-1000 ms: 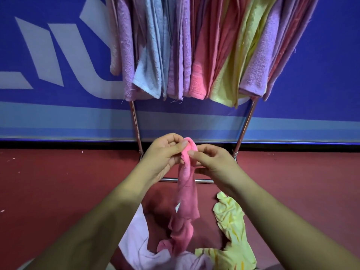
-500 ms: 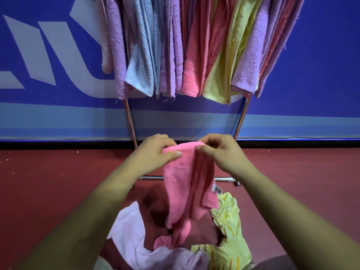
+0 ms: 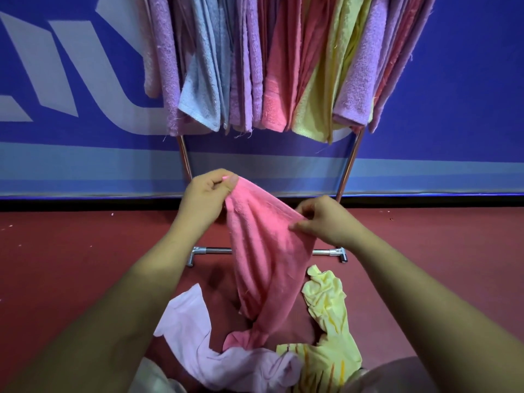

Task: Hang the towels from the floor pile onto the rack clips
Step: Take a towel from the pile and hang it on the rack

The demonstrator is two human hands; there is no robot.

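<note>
A pink towel [image 3: 263, 251] is stretched between both hands above the floor. My left hand [image 3: 205, 198] pinches its upper left corner, while my right hand [image 3: 321, 218] pinches the top edge lower on the right. The towel's lower end twists down into the floor pile, where a pale lilac towel [image 3: 204, 341] and a yellow towel [image 3: 329, 321] lie crumpled. The rack [image 3: 344, 168] stands just behind. Several towels [image 3: 278, 69] in lilac, blue, pink and yellow hang from its top. The clips are out of view above the frame.
The rack's chrome foot bar [image 3: 215, 250] lies on the red floor [image 3: 71, 265] directly under my hands. A blue wall banner [image 3: 71, 154] with white lettering runs behind the rack. A dark strip marks where the floor meets the wall.
My hands have moved apart, spreading the bunched pink towel's top edge wide. The left hand has risen and the right has shifted rightward and lower. More of the towel has lifted off the pile.
</note>
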